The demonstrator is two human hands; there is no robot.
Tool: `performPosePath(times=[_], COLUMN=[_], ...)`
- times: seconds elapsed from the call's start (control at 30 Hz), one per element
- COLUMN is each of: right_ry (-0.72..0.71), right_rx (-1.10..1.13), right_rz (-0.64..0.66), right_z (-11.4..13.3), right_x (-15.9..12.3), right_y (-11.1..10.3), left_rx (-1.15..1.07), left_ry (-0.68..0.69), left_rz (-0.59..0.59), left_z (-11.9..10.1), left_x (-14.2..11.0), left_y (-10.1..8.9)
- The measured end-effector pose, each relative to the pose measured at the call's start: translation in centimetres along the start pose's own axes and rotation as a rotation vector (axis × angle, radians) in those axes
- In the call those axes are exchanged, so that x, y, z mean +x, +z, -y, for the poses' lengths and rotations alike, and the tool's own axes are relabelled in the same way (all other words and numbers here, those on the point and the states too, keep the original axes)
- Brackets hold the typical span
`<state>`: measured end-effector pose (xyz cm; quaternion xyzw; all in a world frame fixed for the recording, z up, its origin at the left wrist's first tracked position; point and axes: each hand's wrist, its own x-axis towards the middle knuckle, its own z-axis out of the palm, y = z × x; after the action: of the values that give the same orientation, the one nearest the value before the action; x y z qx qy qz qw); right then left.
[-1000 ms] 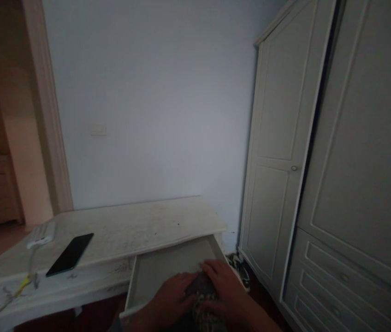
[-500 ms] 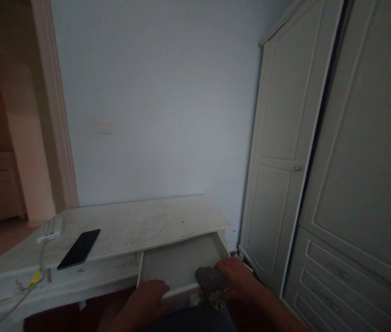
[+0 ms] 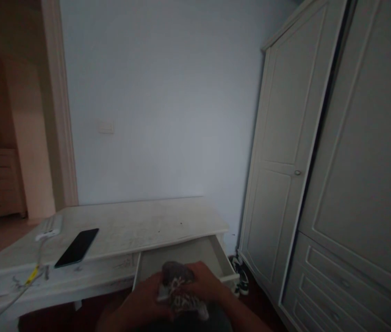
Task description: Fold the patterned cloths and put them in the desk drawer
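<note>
A grey, soft-looking bundle (image 3: pixel 178 272) with whitish lettering-like marks is held between both hands, just over the front of the pulled-out drawer (image 3: pixel 198 251). It looks like folded cloth, but its exact kind cannot be told. My left hand (image 3: pixel 149 295) closes on its left side, with a small whitish patch by the fingers. My right hand (image 3: pixel 204 283) is wrapped round its right side. Both hands hide part of the drawer's front. Bare pale bottom shows in the drawer behind them.
The white desk (image 3: pixel 129 219) carries a black phone (image 3: pixel 78 247) and a white power strip (image 3: pixel 50 228) with a cable hanging over the front. Dark shoes (image 3: pixel 242 276) lie on the floor at right, beside a tall wardrobe (image 3: pixel 278 138). A doorway opens at left.
My left hand has let go of the drawer front and now grips the bundle. My right hand has carried the bundle left, away from the drawer's right corner. The shoes have come into clearer view.
</note>
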<state>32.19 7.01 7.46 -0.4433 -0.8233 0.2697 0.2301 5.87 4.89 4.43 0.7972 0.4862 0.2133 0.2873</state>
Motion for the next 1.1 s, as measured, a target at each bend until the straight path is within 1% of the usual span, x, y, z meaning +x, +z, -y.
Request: performPosePath(times=[0.07,0.1,0.13,0.17,0.23,0.27,0.3,0.33,0.37,0.4,0.47,0.53,0.57,0.63,0.67,0.73,0.8,0.83,0.9,1.0,1.1], right_ry=[-0.023,-0.035,-0.043,-0.046,-0.033,-0.025,-0.023,-0.033,-0.055,-0.090,-0.164,-0.194,-0.184,-0.128,-0.090,0.007,0.102,0.136,0.161,0.144,0.144], right_rx=[0.028,0.023,0.001,-0.037,-0.146,-0.195,-0.228,-0.242,-0.239,-0.223,-0.194,-0.201,-0.215,-0.248,-0.264,-0.330,-0.433,-0.471,-0.502,-0.493,-0.505], right_rz=[0.061,0.074,0.082,0.090,0.093,0.082,0.064,0.048,0.049,0.065,0.141,0.216,0.237,0.261,0.279,0.286,0.256,0.244,0.236,0.227,0.192], right_z=[2.1,3.2,4.2,5.1,6.8,7.4,7.8,8.0,8.0,7.8,6.8,5.2,4.3,2.1,0.9,-1.5,-3.6,-4.4,-5.2,-5.1,-4.7], right_x=[2.4,3.4,4.3,5.1,6.2,6.5,6.8,6.9,6.9,6.9,6.5,5.7,5.1,3.5,2.6,0.7,-1.0,-1.7,-2.5,-2.7,-2.6], right_y=[2.5,3.9,5.5,7.0,9.9,11.1,11.9,12.5,12.6,12.4,11.0,8.5,6.9,3.6,2.0,-0.9,-2.9,-3.6,-4.0,-3.6,-3.0], left_rx=[-0.255,-0.345,-0.391,-0.389,-0.271,-0.184,-0.101,-0.031,0.029,0.083,0.201,0.344,0.412,0.532,0.586,0.646,0.643,0.633,0.631,0.627,0.548], left_ry=[0.020,0.012,-0.010,-0.035,-0.063,-0.064,-0.060,-0.060,-0.065,-0.070,-0.058,-0.031,-0.046,-0.131,-0.160,-0.205,-0.192,-0.170,-0.132,-0.115,-0.087], left_rz=[-0.060,-0.124,-0.217,-0.331,-0.547,-0.619,-0.658,-0.665,-0.636,-0.568,-0.347,-0.098,-0.013,0.085,0.117,0.146,0.144,0.143,0.150,0.174,0.130], left_z=[0.9,1.6,2.2,3.0,4.4,5.0,5.4,5.6,5.5,5.1,3.2,0.4,-1.2,-4.0,-5.2,-6.7,-7.4,-7.6,-8.0,-8.2,-7.3], left_x=[0.3,0.3,0.1,-0.2,-1.5,-2.3,-3.0,-3.8,-4.4,-4.9,-5.2,-4.8,-4.3,-3.1,-2.5,-1.2,-0.1,0.3,1.0,1.4,0.8], left_y=[-0.6,-0.9,-1.3,-1.8,-2.7,-3.1,-3.5,-3.7,-3.9,-3.9,-3.6,-3.0,-2.7,-2.0,-1.7,-1.1,-0.5,-0.2,0.4,1.5,2.0])
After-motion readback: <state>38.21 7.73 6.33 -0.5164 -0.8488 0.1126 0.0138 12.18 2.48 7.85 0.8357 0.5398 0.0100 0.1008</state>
